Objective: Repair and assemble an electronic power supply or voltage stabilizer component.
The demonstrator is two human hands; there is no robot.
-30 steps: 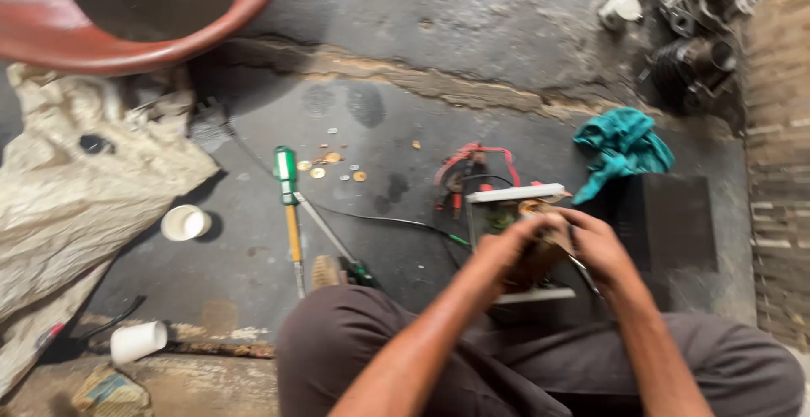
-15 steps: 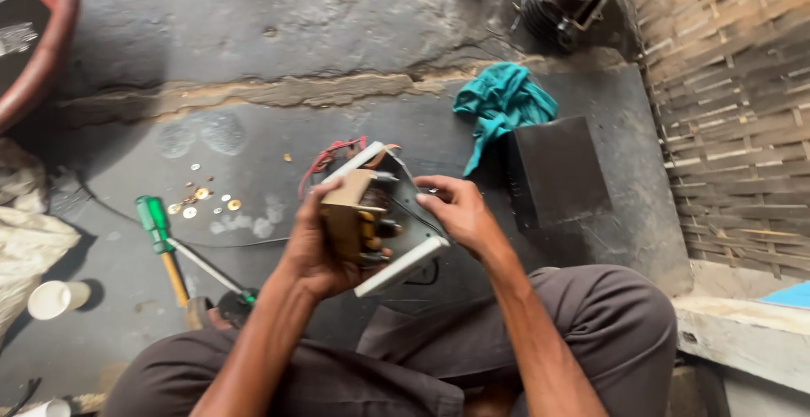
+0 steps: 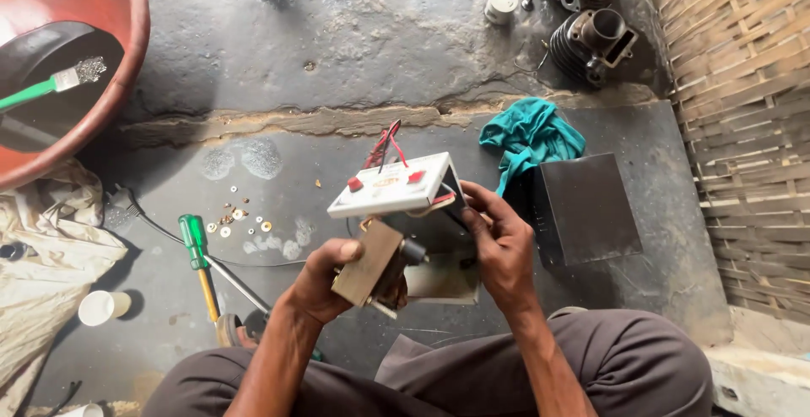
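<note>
Both hands grip: my left hand (image 3: 325, 278) clasps the brown transformer block (image 3: 369, 263); my right hand (image 3: 498, 244) holds, I think, the white panel (image 3: 392, 187).

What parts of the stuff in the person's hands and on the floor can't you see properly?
- Head view: underside of the white panel, hidden by the left hand and right hand.
- Red wires: their ends vanish behind the panel.
- Red basin: cut off by the picture's left edge.
- Small washers: too tiny to identify.

2 hands (image 3: 321, 286) around opened electrical unit (image 3: 396, 214)
</note>
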